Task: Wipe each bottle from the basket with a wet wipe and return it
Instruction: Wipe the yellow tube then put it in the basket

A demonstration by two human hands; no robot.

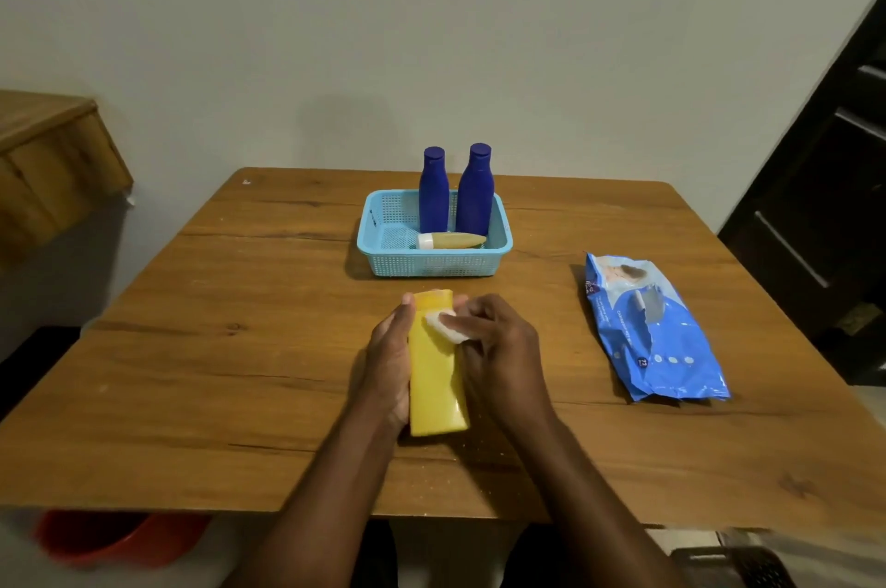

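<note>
At lower centre of the frame, a person wipes a yellow bottle (435, 376) held just above a wooden table (192, 347). The left hand (390, 364) wraps the bottle's left edge, thumb up near the cap end and fingers curled behind it. The right hand (498, 347) pinches a folded white wet wipe (446, 326) between curled fingertips and presses it on the bottle's upper face, just below the cap.

The bottle is flat-sided, rigid plastic, probably light enough for one hand. Its smooth skin is likely to turn slippery once damp, so the narrow edges, where the left hand already has it, look the surest hold. The wipe is soft and limp and has to be bunched to keep pressure.

Above the hands, at centre frame, a light blue mesh basket (383, 252) holds three more bottles. Two dark blue bottles, one on the left (434, 194) and one on the right (475, 194), stand upright side by side against its far wall. A small yellowish bottle (453, 240) with a white cap lies on its side in front of them, cap pointing left. The basket's left part is open, room enough by the look of it for the yellow bottle's return.

At right of frame a blue pack of wipes (657, 333) lies flat on the table, well apart from the basket, its flap apparently lifted.
</note>
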